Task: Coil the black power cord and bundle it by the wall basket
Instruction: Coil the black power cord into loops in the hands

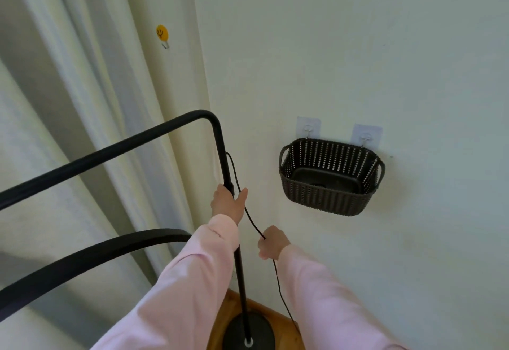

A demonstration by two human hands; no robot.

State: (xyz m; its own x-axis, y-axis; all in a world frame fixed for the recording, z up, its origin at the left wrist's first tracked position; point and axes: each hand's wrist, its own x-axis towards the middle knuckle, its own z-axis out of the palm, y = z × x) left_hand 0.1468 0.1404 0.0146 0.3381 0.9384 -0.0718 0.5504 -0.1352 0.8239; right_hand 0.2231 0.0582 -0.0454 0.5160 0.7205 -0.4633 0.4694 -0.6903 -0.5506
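A thin black power cord (251, 220) leaves the upright black lamp pole (223, 154) near its bend and runs down towards the floor. My left hand (227, 201) is wrapped around the pole, thumb lying against the cord. My right hand (271, 242) is closed on the cord lower down, to the right of the pole. Below that fist the cord (281, 289) hangs on past the round black lamp base (248, 333). The dark woven wall basket (330, 177) hangs on two hooks to the right, above my right hand.
Pale curtains (91, 96) fill the left side. A yellow smiley hook (162, 32) sticks on the wall above. The lamp's horizontal arm (110, 151) and a curved black bar (96, 253) reach to the left. The wooden floor (225, 311) shows at the bottom.
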